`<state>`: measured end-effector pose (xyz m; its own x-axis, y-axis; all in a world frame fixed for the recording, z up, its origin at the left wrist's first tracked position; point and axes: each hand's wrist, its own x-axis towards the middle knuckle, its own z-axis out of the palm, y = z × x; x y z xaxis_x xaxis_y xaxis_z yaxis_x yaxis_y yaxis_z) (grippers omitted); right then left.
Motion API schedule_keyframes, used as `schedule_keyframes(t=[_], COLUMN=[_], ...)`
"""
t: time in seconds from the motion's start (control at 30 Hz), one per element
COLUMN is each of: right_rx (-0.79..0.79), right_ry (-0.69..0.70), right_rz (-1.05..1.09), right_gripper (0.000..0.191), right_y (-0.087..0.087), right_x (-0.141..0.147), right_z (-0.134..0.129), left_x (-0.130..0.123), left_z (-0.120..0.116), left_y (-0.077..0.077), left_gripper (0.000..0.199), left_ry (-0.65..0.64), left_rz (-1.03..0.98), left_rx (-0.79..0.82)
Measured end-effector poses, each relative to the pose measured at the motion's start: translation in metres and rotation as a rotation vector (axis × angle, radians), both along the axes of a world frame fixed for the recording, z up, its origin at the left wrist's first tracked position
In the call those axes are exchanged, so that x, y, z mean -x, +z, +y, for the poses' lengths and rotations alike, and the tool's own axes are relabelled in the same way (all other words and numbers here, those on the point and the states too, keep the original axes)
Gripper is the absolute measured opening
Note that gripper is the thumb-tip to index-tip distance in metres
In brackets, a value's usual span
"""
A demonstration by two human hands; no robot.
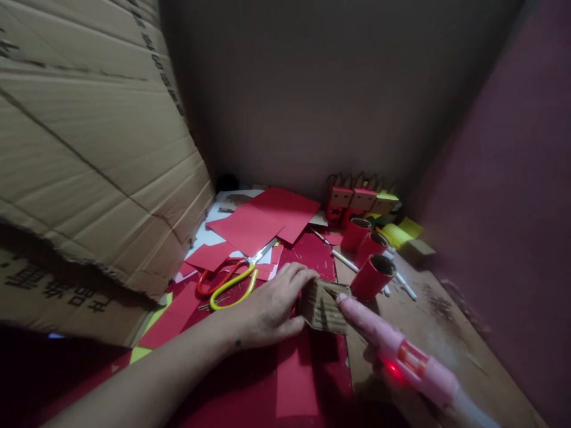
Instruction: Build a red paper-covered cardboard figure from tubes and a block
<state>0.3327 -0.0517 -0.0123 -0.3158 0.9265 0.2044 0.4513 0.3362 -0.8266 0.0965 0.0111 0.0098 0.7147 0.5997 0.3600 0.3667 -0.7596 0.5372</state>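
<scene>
The cardboard (328, 312) sits between the left hand (277, 302) and the glue gun (383, 333) — just right of that hand, which is the nearer one. It looks almost square, so no long axis stands out; its ridges run roughly left to right. The left forearm reaches in from the lower left, fingers and thumb clamped on the near-left edges. The gun slants up-left, its nozzle at the cardboard's right part; contact cannot be told. The right hand is lost in shadow beneath it — grip unclear.
</scene>
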Motion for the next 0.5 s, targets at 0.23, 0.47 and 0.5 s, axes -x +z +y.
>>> schedule_keyframes(t=[0.23,0.47,0.5], right_rx=[0.053,0.083,0.081], right_ry=[0.089,0.101,0.092], right_rz=[0.023,0.014,0.015], right_gripper=[0.049,0.05,0.05], right_y=[0.015,0.021,0.021], right_x=[-0.016,-0.021,-0.021], right_z=[0.003,0.003,0.002], left_x=[-0.001,0.0,0.0], left_z=[-0.002,-0.001,-0.001], left_y=[0.001,0.002,0.002], left_gripper=[0.061,0.059,0.059], left_ry=[0.003,0.009,0.009], left_rz=[0.02,0.034,0.028], left_rx=[-0.022,-0.013,-0.012])
